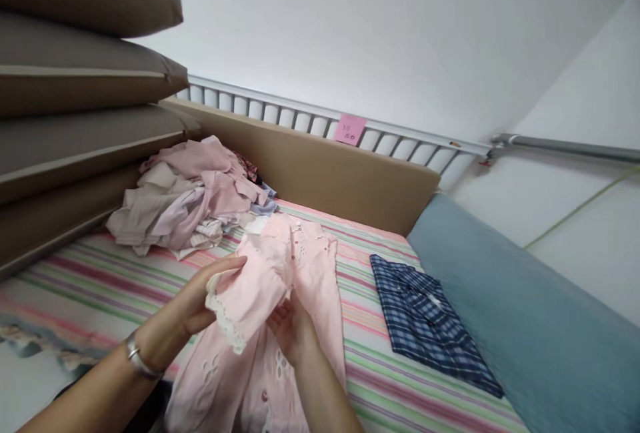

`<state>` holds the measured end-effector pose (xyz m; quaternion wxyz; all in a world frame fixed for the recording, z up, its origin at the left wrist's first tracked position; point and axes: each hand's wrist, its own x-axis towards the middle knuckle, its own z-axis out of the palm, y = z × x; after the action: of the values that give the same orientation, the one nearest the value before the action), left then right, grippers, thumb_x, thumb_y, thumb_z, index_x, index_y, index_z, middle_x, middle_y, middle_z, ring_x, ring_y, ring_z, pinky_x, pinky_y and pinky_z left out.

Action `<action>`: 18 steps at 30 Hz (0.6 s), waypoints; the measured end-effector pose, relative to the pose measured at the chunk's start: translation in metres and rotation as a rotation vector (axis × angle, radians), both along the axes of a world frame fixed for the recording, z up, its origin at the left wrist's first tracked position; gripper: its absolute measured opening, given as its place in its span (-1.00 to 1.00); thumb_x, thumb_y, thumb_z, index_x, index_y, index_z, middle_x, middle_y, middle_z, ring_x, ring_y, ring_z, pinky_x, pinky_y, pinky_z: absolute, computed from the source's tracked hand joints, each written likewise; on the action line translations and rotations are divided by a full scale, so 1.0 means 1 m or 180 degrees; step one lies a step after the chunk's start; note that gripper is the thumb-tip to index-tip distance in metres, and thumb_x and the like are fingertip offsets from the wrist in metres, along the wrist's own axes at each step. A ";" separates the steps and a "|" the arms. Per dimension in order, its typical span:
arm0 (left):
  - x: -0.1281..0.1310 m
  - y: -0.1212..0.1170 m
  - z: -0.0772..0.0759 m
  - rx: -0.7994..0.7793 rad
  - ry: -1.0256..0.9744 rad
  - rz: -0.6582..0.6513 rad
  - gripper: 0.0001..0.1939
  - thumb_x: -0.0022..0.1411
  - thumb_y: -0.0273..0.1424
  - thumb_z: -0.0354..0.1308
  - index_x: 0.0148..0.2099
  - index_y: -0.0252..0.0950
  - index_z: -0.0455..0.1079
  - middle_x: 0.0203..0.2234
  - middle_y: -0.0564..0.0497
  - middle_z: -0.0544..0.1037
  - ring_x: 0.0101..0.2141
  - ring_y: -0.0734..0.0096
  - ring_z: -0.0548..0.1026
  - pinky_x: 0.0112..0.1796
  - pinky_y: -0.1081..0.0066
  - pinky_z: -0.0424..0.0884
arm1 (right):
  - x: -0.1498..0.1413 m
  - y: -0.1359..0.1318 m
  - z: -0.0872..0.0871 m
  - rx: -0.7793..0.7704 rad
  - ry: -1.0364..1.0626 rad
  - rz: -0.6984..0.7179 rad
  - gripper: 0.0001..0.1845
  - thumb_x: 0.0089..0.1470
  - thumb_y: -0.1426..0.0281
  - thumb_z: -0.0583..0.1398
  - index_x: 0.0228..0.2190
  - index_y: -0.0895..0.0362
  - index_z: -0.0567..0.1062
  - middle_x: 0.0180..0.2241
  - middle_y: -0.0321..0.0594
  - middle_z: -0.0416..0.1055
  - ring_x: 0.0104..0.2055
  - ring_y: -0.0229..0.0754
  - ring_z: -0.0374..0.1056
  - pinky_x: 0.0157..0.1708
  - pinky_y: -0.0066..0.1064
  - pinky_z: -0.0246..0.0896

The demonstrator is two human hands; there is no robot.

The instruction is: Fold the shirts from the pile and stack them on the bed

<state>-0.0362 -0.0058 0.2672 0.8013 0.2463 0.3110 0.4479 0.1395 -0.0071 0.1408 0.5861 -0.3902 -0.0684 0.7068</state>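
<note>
A pink blouse (pixel 320 273) with buttons down the front, cut-out embroidery and a white lace cuff lies spread out in front of me. Its sleeve (pixel 260 279) is lifted and folded across the body of the garment. My left hand (pixel 207 296), a silver bangle at the wrist, grips the sleeve close to the lace cuff, thumb on top and fingers underneath. On the other side of the sleeve, my right hand (pixel 293 326) has its fingers curled at the fabric's edge; the fingertips are partly hidden by the cloth.
The blouse rests on a striped bed sheet (pixel 370 313). At right lies a folded blue plaid garment (pixel 430 319) beside a blue padded panel (pixel 525 326). A heap of clothes (pixel 195 193) sits back left, near stacked brown cushions (pixel 90 86). Behind stands a brown board (pixel 325 173).
</note>
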 end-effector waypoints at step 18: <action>-0.021 -0.037 -0.114 -0.1022 0.0901 0.0203 -0.74 -0.16 -0.32 0.37 -0.42 -0.31 0.40 -0.53 0.01 0.55 -0.46 0.27 0.52 -0.37 0.38 0.42 | 0.028 0.080 -0.030 0.0043 -0.0609 -0.0820 -0.67 -0.24 0.50 0.20 -0.30 0.13 0.44 -0.44 -0.22 0.55 -0.25 -0.06 0.48 -0.19 -0.19 0.39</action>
<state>-0.0568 -0.0423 0.1532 0.7640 0.1660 0.4953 0.3786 0.1671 0.0733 0.1106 0.6654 -0.4572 -0.0781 0.5849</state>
